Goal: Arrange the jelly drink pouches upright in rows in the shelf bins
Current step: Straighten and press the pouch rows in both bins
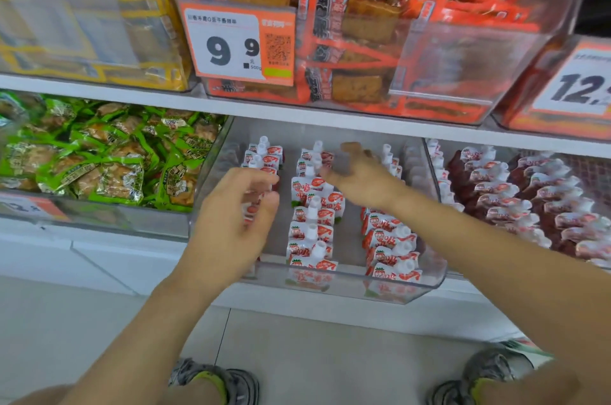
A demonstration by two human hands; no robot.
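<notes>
The left hand (238, 219) covers most of the left pouch row (264, 153); the right hand (358, 173) is motion-blurred.

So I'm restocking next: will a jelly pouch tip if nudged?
Probably: each pouch is a soft bag with a cap on top, and the front right row already leans. It likely feels floppy, so the left hand grips one.

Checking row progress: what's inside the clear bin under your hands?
The clear bin holds three rows of strawberry jelly pouches, spouts up. The left hand covers most of the left row.
</notes>
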